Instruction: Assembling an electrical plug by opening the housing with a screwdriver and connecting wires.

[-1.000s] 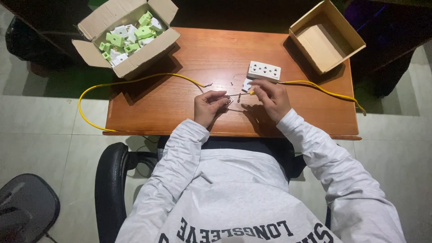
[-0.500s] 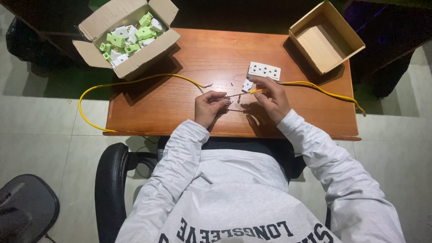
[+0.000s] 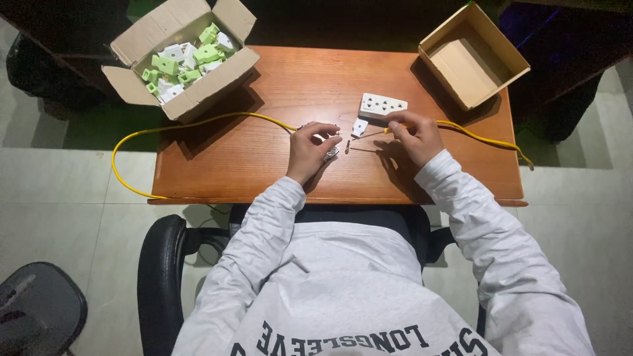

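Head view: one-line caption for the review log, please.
Seated person's left hand and right hand hold yellow cable ends at a wooden table, beside a white socket strip.

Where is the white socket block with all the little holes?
In the head view, the white socket block lies flat on the wooden table, right of centre, just above the right hand and left of the empty cardboard box.

One open brown carton of green-white parts sits back-left; another, bare inside, back-right.
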